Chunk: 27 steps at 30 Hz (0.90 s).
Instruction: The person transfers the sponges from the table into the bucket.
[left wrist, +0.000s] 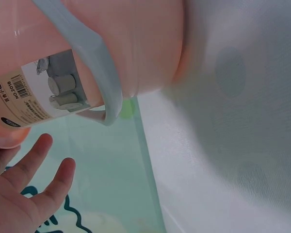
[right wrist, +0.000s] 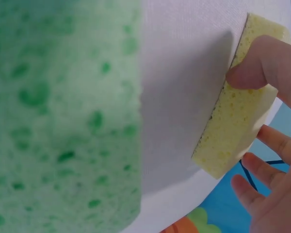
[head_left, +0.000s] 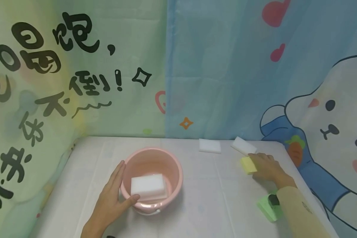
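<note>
A pink bucket (head_left: 142, 164) with a pale handle (left wrist: 99, 58) stands on the table, and a white sponge block (head_left: 148, 186) lies in it. My left hand (head_left: 110, 198) rests against the bucket's left side, thumb at the front rim and fingers extended along the outside. In the left wrist view those fingers are spread near the rim. Over on the right, my right hand (head_left: 269, 169) pinches a yellow sponge (right wrist: 233, 114), thumb on one face and fingertips at the opposite side. A green sponge (head_left: 267, 209) lies nearer, partly hidden by the right forearm.
Two white blocks lie at the table's back edge, one flat block (head_left: 209, 146) in the middle and another block (head_left: 243, 145) just beyond the right hand. Printed curtains (head_left: 214, 66) hang behind the white tablecloth (head_left: 202, 201).
</note>
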Available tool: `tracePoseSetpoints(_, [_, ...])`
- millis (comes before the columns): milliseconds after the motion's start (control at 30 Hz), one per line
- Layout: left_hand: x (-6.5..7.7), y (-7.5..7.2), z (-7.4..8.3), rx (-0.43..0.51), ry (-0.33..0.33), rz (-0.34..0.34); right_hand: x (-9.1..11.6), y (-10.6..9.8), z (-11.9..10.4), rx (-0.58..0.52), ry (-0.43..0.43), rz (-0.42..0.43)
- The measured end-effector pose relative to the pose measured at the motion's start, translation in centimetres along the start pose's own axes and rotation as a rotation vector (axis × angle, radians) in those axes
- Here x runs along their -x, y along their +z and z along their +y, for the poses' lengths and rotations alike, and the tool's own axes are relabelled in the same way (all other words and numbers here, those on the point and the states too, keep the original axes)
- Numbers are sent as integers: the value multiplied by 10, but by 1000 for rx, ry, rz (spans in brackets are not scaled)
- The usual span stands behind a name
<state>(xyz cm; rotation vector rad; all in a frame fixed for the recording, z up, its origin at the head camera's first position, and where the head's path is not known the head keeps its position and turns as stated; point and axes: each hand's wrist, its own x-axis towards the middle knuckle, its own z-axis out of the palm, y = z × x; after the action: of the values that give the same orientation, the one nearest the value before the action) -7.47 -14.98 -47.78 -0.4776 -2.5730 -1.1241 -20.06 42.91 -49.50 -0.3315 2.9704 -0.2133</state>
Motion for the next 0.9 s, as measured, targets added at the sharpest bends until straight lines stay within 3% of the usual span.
tracePoseSetpoints(433, [-2, -1, 2, 9, -11, -7, 5, -13, -6, 39, -2, -14])
tracePoseSetpoints(667, [-2, -1, 3, 3, -15, -14, 17, -34, -30, 67, -82, 78])
tracePoseSetpoints(900, [-2, -1, 4, 11, -17, -13, 25, -55, -59, 124, -129, 97])
